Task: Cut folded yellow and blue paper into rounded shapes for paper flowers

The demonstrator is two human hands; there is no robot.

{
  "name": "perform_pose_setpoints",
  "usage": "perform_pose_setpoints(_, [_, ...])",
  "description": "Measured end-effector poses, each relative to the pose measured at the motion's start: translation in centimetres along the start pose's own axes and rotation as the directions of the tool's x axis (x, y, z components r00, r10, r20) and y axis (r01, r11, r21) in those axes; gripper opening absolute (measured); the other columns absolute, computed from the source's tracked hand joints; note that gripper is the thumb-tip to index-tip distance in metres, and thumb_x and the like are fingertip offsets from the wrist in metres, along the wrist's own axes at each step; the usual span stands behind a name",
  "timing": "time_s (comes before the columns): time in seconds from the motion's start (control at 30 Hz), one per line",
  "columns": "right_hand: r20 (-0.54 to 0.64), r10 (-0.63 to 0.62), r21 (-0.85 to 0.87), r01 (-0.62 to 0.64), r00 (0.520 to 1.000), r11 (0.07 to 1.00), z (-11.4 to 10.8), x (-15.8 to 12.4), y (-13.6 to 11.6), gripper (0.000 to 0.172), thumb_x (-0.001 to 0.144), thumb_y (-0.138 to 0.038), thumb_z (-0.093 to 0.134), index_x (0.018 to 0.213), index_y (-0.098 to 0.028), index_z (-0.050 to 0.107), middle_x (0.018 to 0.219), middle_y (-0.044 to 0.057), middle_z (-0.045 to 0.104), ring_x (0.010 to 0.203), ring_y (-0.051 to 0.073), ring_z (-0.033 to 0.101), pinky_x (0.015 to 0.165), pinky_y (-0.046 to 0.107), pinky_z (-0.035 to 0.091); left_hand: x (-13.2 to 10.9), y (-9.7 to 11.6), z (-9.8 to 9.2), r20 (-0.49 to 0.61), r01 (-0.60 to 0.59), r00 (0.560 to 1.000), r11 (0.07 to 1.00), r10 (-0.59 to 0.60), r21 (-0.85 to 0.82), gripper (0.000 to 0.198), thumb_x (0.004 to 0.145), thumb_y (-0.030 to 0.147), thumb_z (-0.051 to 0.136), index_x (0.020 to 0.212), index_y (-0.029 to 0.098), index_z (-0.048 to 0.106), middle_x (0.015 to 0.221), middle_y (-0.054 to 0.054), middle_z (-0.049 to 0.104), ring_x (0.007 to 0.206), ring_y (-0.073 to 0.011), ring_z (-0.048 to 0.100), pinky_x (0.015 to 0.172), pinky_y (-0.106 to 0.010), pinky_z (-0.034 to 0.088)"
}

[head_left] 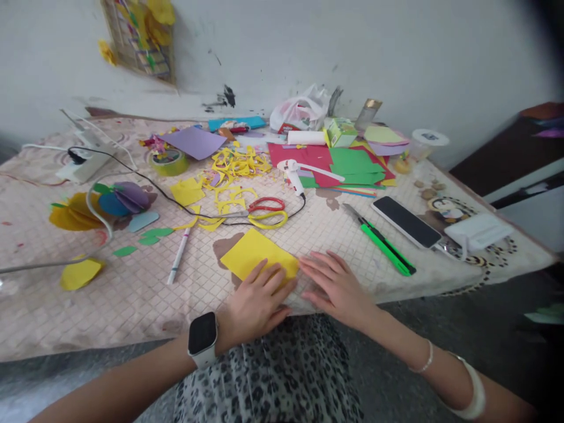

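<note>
A yellow paper sheet (252,251) lies flat near the front edge of the table (132,294). My left hand (258,302), with a smartwatch on its wrist, rests on the sheet's near corner, fingers spread flat. My right hand (337,285) lies palm down on the tablecloth just right of the sheet, fingers stretched out, fingertips at the sheet's right edge. Neither hand grips anything.
Scissors (267,212) with red and yellow handles lie behind the sheet among yellow paper scraps (233,167). A green utility knife (383,244) and a phone (405,220) lie to the right. A glue gun (293,173), red and green paper sheets (339,161), a tape roll (170,161), a pen (178,257) and paper flowers (101,202) are farther off.
</note>
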State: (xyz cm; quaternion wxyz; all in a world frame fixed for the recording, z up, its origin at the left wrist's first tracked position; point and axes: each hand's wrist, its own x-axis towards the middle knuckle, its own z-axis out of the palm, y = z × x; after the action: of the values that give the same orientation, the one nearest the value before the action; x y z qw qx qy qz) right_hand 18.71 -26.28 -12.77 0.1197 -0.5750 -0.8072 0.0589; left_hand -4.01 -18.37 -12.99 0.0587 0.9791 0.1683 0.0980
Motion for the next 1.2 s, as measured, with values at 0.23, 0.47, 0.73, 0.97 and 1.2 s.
perform_pose_setpoints(0.23, [-0.007, -0.052, 0.017, 0.052, 0.999, 0.999, 0.7, 0.0, -0.3, 0.044, 0.095, -0.034, 0.054, 0.139, -0.025, 0.051, 0.139, 0.001, 0.059, 0.132, 0.026, 0.047, 0.111, 0.055, 0.033, -1.3, 0.0, 1.2, -0.134, -0.026, 0.991, 0.999, 0.028, 0.023, 0.029, 0.096, 0.027, 0.050, 0.122, 0.019, 0.061, 0.131, -0.009, 0.063, 0.132, -0.0241, 0.049, 0.114, -0.048, 0.032])
perform_pose_setpoints(0.47, [-0.030, -0.033, 0.039, 0.034, 0.999, 0.999, 1.4, 0.4, -1.0, 0.047, 0.095, -0.038, 0.053, 0.139, -0.021, 0.051, 0.143, 0.004, 0.055, 0.134, 0.026, 0.044, 0.112, 0.053, 0.033, -1.4, -1.1, 0.6, -0.252, 0.009, 0.968, 1.000, -0.014, -0.023, 0.016, 0.094, 0.026, 0.054, 0.089, 0.020, 0.069, 0.119, -0.005, 0.070, 0.123, -0.0211, 0.057, 0.116, -0.048, 0.029])
perform_pose_setpoints(0.73, [-0.010, -0.089, 0.028, 0.089, 0.996, 0.996, 2.3, 3.4, -2.8, 0.055, 0.097, -0.047, 0.048, 0.141, -0.015, 0.047, 0.148, 0.008, 0.049, 0.139, 0.026, 0.038, 0.114, 0.052, 0.029, -2.6, -2.9, -0.9, -0.172, 0.058, 0.984, 0.998, -0.053, 0.026, 0.032, 0.095, 0.024, 0.050, 0.124, 0.021, 0.062, 0.124, -0.007, 0.068, 0.121, -0.0235, 0.058, 0.113, -0.051, 0.032])
perform_pose_setpoints(0.97, [0.002, -0.085, 0.010, 0.085, 0.996, 0.996, 2.3, 3.4, -2.1, 0.051, 0.096, -0.051, 0.047, 0.139, -0.023, 0.050, 0.147, 0.003, 0.051, 0.137, 0.027, 0.039, 0.113, 0.056, 0.025, -5.5, -2.7, -0.9, -0.192, 0.116, 0.976, 0.992, -0.105, 0.051, 0.025, 0.094, 0.022, 0.054, 0.115, 0.022, 0.066, 0.123, -0.003, 0.069, 0.119, -0.0221, 0.059, 0.115, -0.047, 0.027])
perform_pose_setpoints(1.2, [-0.033, -0.072, -0.009, 0.072, 0.997, 0.997, 2.8, 3.1, -1.8, 0.051, 0.095, -0.055, 0.048, 0.138, -0.028, 0.051, 0.147, -0.002, 0.051, 0.138, 0.028, 0.038, 0.113, 0.056, 0.026, -7.3, -2.9, -1.1, -0.231, 0.123, 0.966, 0.992, -0.117, 0.009, 0.024, 0.093, 0.019, 0.055, 0.114, 0.023, 0.065, 0.126, -0.002, 0.068, 0.124, -0.0204, 0.056, 0.119, -0.043, 0.017])
